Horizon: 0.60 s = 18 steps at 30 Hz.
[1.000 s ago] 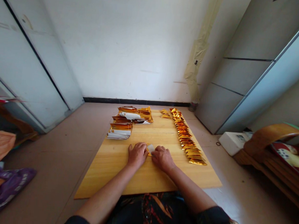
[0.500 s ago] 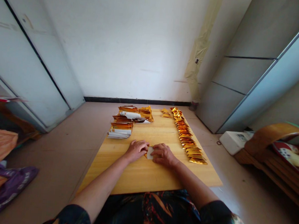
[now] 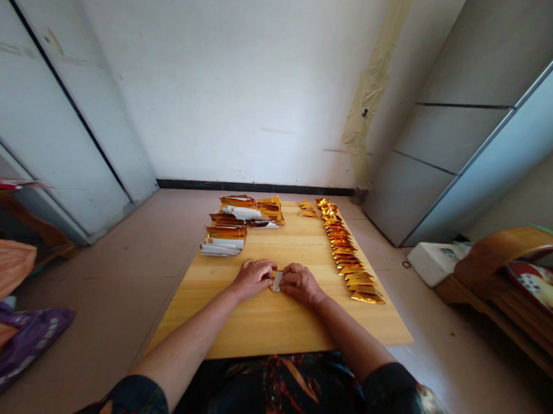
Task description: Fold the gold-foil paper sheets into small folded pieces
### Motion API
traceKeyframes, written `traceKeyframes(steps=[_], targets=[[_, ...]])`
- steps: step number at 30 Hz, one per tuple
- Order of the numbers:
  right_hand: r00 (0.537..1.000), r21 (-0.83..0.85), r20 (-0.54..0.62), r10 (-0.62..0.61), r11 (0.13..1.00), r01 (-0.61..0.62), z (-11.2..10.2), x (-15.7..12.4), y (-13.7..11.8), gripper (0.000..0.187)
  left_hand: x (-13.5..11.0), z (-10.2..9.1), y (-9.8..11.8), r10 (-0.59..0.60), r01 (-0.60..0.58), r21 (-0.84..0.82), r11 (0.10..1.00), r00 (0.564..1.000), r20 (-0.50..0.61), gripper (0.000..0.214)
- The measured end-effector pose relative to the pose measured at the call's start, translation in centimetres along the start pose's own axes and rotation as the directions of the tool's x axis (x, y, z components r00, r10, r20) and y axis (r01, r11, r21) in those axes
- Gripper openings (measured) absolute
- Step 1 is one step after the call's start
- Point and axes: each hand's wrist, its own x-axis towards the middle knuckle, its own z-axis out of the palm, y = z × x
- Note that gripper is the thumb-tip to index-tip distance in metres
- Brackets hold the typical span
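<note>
Pressing unevenly from its two sides could, I judged, make the small gold-edged piece [image 3: 277, 282] slip or crease crookedly. It lay near the middle of the table [image 3: 262, 326]. My left fingers [image 3: 268, 268] were nearly closed, grasping its left edge; my right fingers [image 3: 290, 289] were also bent closely, holding its right side, how tightly I could not tell.

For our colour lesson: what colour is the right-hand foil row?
The foil row is shiny gold, clearest in the head view.
</note>
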Motion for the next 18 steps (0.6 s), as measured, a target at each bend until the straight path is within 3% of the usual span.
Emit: traceKeyframes(steps=[11, 18], targets=[[0.997, -0.022, 0.076, 0.007, 1.0, -0.006, -1.0, 0.7, -1.0, 0.024, -0.1, -0.3, 0.1, -0.002, 0.001, 0.028, 1.0, 0.999, 0.038, 0.021], [0.957, -0.093, 0.016, 0.29, 0.953, -0.287, -0.3, 2.3, -3.5, 0.022, -0.1, 0.1, -0.1, -0.011, 0.01, 0.044, 0.999, 1.0, 0.023, 0.036]])
